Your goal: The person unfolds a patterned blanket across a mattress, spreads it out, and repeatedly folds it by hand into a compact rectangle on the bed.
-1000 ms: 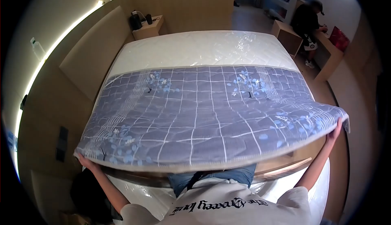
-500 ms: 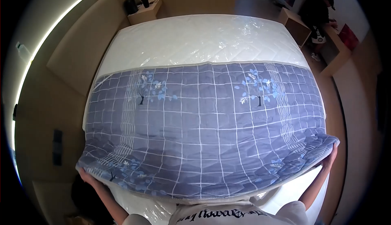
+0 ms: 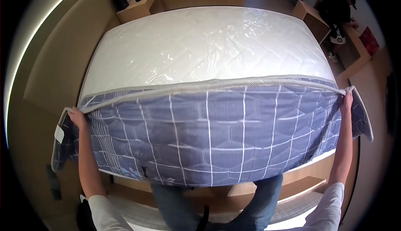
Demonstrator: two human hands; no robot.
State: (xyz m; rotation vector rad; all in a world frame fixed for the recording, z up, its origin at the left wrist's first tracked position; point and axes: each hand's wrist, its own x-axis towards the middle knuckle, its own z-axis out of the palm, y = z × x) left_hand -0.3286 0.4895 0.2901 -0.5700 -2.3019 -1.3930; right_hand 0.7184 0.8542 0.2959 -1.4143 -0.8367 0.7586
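A blue-grey quilted mattress pad [image 3: 225,135] with white grid lines hangs in a wide span between my hands. On the left, my left hand [image 3: 77,117] is closed round its piped edge, and a corner with a white tag droops outside the wrist. My right hand [image 3: 346,99] grips the edge at the opposite side, where another corner flap hangs down. The raised edge runs between both hands across the white mattress [image 3: 200,47], which has a shiny clear plastic cover. Part of the pad lies on the mattress behind that edge; the rest drapes toward my legs.
A padded headboard [image 3: 62,43] stands along the left. At the back left, a bedside table [image 3: 140,7] carries a black object and a cup. A person in dark clothes [image 3: 336,15] is beside a wooden desk [image 3: 355,53] at the far right.
Both hands have risen and moved forward with the pad's near edge, lifting it over the part that lay flat. The tree pattern is mostly covered, and my legs now show below.
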